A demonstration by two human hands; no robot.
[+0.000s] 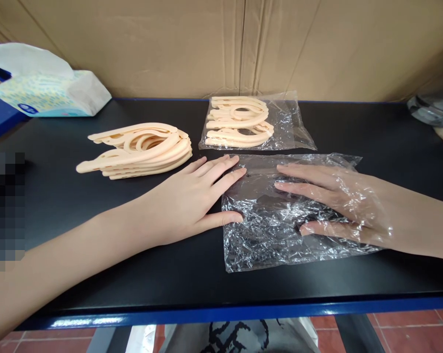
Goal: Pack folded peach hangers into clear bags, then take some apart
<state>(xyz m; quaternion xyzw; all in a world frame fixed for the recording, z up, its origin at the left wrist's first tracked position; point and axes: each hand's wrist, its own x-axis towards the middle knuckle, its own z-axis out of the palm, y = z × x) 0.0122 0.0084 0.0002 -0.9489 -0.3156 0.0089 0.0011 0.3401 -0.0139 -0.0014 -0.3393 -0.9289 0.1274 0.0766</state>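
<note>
A clear plastic bag (pixel 265 235) lies flat on the black table (pixel 151 279). My left hand (pixel 192 198) rests palm down with fingers spread, its fingertips on the bag's left edge. Inside the bag, seen through the film, my right hand (pixel 335 203) is spread with its fingers pointing left. Behind my left hand sits a stack of cream plastic hangers (pixel 143 149), unwrapped. Farther back, just beyond the bag, more cream hangers (pixel 239 120) lie in a second clear bag (pixel 291 122).
A tissue pack (pixel 48 95) stands at the back left with a tissue sticking out. Brown cardboard (pixel 151 49) rises behind the table. Some clear plastic (pixel 434 105) is at the far right. A blue edge (pixel 243 311) runs along the table's front.
</note>
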